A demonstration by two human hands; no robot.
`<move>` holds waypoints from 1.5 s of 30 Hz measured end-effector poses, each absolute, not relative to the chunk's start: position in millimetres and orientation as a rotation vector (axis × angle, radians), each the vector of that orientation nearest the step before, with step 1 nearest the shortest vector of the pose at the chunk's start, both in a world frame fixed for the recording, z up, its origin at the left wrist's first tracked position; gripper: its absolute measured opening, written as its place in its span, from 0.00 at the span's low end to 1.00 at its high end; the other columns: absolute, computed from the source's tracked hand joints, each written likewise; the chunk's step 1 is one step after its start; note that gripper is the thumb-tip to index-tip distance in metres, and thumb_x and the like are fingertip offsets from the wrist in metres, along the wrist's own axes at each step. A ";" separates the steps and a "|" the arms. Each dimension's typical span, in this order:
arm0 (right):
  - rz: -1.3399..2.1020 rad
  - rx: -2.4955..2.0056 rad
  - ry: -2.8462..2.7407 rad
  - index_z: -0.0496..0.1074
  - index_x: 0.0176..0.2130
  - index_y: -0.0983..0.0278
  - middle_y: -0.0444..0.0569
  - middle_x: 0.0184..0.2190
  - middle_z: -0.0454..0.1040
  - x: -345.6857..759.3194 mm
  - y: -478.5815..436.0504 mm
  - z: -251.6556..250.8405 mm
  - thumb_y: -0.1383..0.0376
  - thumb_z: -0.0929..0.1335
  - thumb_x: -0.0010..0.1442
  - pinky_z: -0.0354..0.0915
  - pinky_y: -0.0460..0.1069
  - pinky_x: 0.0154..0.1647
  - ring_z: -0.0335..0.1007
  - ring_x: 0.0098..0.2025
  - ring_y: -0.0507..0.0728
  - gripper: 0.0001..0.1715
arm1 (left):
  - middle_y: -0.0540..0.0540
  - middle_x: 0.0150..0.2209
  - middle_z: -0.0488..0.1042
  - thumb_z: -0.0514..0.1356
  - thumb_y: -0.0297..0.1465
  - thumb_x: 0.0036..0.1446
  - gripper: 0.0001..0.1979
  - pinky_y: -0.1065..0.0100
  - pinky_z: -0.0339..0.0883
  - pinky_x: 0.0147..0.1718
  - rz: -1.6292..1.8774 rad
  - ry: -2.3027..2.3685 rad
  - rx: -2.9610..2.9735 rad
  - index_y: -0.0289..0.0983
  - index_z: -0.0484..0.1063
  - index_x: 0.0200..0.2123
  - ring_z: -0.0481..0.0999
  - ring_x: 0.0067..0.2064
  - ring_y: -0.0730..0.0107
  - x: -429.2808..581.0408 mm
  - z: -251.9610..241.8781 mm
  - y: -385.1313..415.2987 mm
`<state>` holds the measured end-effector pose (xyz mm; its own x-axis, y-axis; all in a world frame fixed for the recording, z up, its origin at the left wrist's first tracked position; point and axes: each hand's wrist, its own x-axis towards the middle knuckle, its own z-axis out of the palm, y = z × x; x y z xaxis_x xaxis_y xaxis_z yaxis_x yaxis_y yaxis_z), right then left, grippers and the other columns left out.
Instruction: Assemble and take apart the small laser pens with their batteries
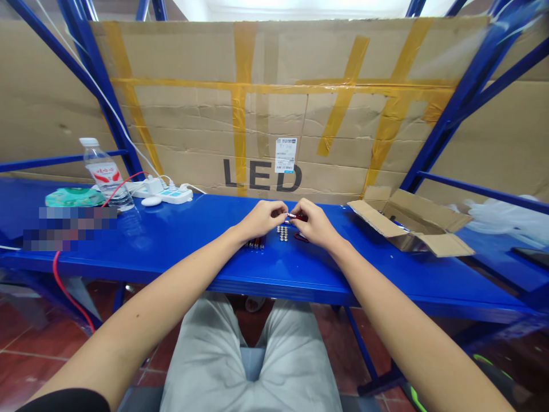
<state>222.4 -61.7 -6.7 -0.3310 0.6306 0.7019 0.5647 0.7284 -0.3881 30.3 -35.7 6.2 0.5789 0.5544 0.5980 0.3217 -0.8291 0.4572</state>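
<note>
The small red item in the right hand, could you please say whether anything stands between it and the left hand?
Nothing visible stands between the left hand and the small red item; the small metal pieces lie on the blue table, outside that gap.

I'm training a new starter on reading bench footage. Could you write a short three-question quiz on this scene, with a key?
1. True or false: the person's left hand and right hand are close together over the blue table.

2. Which is nearest the hands?
A) the plastic bottle
B) the small silver pieces
C) the power strip

3. Fill in: the large black letters on the cardboard behind the table spell ____.

Key: 1 true; 2 B; 3 LED.
</note>
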 end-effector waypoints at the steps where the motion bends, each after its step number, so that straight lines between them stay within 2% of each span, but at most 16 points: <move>1: 0.101 -0.904 -2.025 0.65 0.29 0.63 0.46 0.28 0.66 222.6 -62.2 -5.8 0.71 0.66 0.55 0.58 0.49 0.32 0.62 0.31 0.54 0.05 | 0.51 0.27 0.71 0.57 0.29 0.56 0.06 0.72 0.58 0.30 1.102 0.719 2.524 0.34 0.74 0.32 0.66 0.29 0.74 29.9 6.3 -35.5; 10: 0.073 -0.921 -2.139 0.69 0.31 0.63 0.49 0.30 0.70 221.4 -61.6 -5.0 0.67 0.63 0.63 0.60 0.51 0.38 0.66 0.34 0.56 0.09 | 0.51 0.26 0.72 0.57 0.28 0.56 0.06 0.71 0.59 0.30 1.075 0.742 2.566 0.34 0.74 0.32 0.67 0.28 0.74 31.0 5.6 -37.9; 13: 0.083 -0.949 -2.098 0.68 0.34 0.63 0.49 0.32 0.70 220.2 -61.0 -7.1 0.66 0.66 0.60 0.61 0.51 0.37 0.65 0.35 0.56 0.02 | 0.51 0.26 0.72 0.57 0.28 0.56 0.06 0.71 0.58 0.30 1.098 0.756 2.538 0.34 0.74 0.32 0.67 0.29 0.74 31.3 4.3 -36.0; 17: 0.114 -0.948 -2.020 0.65 0.34 0.62 0.47 0.32 0.69 220.0 -62.1 -7.4 0.69 0.68 0.53 0.60 0.50 0.35 0.64 0.33 0.56 0.07 | 0.52 0.26 0.71 0.57 0.29 0.56 0.06 0.71 0.58 0.30 1.105 0.756 2.533 0.34 0.74 0.32 0.66 0.29 0.74 30.5 4.2 -34.1; 23: 0.197 -0.966 -2.004 0.68 0.29 0.63 0.46 0.27 0.70 223.2 -65.2 -2.6 0.67 0.68 0.55 0.59 0.49 0.32 0.64 0.30 0.54 0.05 | 0.50 0.28 0.73 0.55 0.29 0.58 0.08 0.71 0.59 0.32 1.078 0.725 2.587 0.35 0.74 0.34 0.67 0.30 0.73 29.7 6.0 -37.8; 30: 0.343 -1.027 -2.007 0.70 0.33 0.64 0.48 0.29 0.74 221.8 -63.3 -4.3 0.65 0.67 0.56 0.61 0.50 0.33 0.67 0.31 0.55 0.04 | 0.49 0.29 0.74 0.56 0.29 0.57 0.07 0.70 0.61 0.32 1.079 0.773 2.560 0.35 0.73 0.35 0.70 0.31 0.71 31.7 3.6 -37.0; 34: 0.367 -1.032 -1.935 0.68 0.35 0.63 0.47 0.31 0.74 215.8 -58.3 -7.8 0.63 0.67 0.56 0.64 0.50 0.36 0.68 0.34 0.55 0.07 | 0.48 0.30 0.75 0.56 0.27 0.56 0.06 0.69 0.63 0.33 1.155 0.860 2.442 0.34 0.73 0.35 0.70 0.31 0.71 34.6 3.6 -36.2; 36: 0.463 -1.055 -1.810 0.64 0.35 0.62 0.45 0.29 0.72 213.0 -55.0 -9.7 0.60 0.68 0.55 0.65 0.50 0.35 0.68 0.31 0.55 0.10 | 0.47 0.34 0.76 0.56 0.27 0.56 0.08 0.68 0.65 0.35 1.184 0.876 2.380 0.34 0.73 0.38 0.72 0.33 0.70 35.2 4.4 -37.2; 38: 0.639 -1.083 -1.653 0.60 0.33 0.60 0.42 0.25 0.69 210.9 -52.2 -11.4 0.58 0.68 0.55 0.66 0.50 0.31 0.68 0.27 0.54 0.13 | 0.44 0.40 0.75 0.58 0.29 0.55 0.13 0.65 0.66 0.40 1.181 0.838 2.422 0.34 0.71 0.44 0.73 0.39 0.67 35.3 4.5 -38.1; 42: 0.917 -1.094 -1.472 0.59 0.33 0.60 0.42 0.23 0.70 207.0 -50.1 -14.8 0.53 0.68 0.55 0.66 0.49 0.28 0.70 0.27 0.55 0.17 | 0.37 0.51 0.69 0.66 0.37 0.48 0.31 0.56 0.63 0.52 1.104 0.771 2.698 0.33 0.65 0.55 0.67 0.54 0.54 37.3 -0.1 -38.5; 45: 0.922 -1.098 -1.513 0.60 0.32 0.61 0.43 0.23 0.70 203.1 -50.2 -17.3 0.53 0.67 0.56 0.64 0.48 0.26 0.69 0.26 0.54 0.16 | 0.36 0.52 0.69 0.66 0.38 0.48 0.33 0.54 0.63 0.52 1.040 0.840 2.772 0.33 0.63 0.56 0.66 0.54 0.51 41.0 -3.9 -39.7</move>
